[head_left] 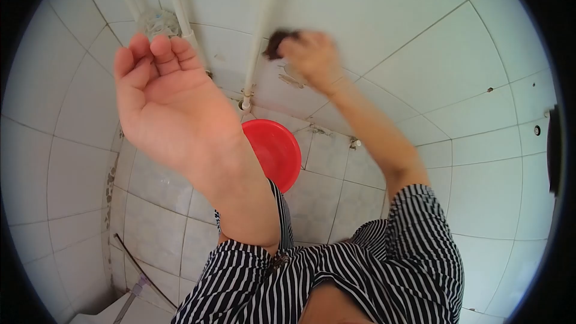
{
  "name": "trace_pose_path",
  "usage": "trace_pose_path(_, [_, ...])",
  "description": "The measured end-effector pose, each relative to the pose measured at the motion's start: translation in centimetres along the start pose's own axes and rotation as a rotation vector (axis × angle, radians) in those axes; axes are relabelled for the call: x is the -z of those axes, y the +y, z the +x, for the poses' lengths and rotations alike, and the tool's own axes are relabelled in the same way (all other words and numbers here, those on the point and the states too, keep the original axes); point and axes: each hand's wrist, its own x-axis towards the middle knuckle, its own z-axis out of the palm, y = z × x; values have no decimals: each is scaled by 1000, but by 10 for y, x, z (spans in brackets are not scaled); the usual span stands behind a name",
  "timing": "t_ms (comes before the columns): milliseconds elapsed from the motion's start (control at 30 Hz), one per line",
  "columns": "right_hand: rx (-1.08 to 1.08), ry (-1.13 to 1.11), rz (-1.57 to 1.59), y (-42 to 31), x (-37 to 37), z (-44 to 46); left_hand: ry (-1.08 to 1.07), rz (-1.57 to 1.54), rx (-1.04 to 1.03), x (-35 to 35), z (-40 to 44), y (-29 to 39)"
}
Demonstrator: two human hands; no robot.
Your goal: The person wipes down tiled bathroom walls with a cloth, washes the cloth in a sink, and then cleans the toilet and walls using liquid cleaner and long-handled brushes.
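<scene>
My left hand (174,99) is raised close to the camera, palm turned up, its fingers loosely curled and apart with nothing in them. Farther off, my right hand (315,60) has its fingers closed on a dark brown scrubbing pad or cloth (277,45); motion blur hides its exact kind. That dark pad is at the white tiled wall (372,18), just right of a white vertical pipe (258,42). Whether it touches the pipe I cannot tell. A red basin (279,153) stands on the floor below, partly hidden by my left forearm.
More white pipes (176,0) run down the wall at left, beside a crumpled translucent plastic bag (159,22). The tiled floor (312,204) has dirty edges. A thin dark-edged object (144,271) leans at lower left. Something black (552,150) is at the right wall.
</scene>
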Motion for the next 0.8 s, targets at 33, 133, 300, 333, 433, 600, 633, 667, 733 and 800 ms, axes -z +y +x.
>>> trace_pose_path(33, [-9,247,-58,28,20,11,5,0,7,-1,-1,0])
trace_pose_path(133, [-155,472,-317,112,98,45,-19,-22,38,-1,-2,-3])
trace_pose_path(300, [-447,820,-803,168,137,65,-123,-113,148,5,-2,-12])
trace_pose_path(333, [-441,811,-800,174,124,64,-102,-79,139,1,-5,-15])
trace_pose_path(433, [-423,703,-849,115,85,75,-72,-58,150,-3,-15,-25])
trace_pose_path(600, [-205,472,-385,39,8,67,-90,-11,283,-18,-14,-35])
trace_pose_path(633, [-99,355,-303,21,3,58,-96,6,311,-20,-15,-36])
trace_pose_path(667, [-3,230,-207,4,-1,48,-113,8,309,-20,-18,-36])
trace_pose_path(733, [164,143,-193,-5,-36,20,-128,9,306,-18,-22,-37])
trace_pose_path(800, [15,-7,402,-12,-50,1,-145,-9,319,-18,-20,-40])
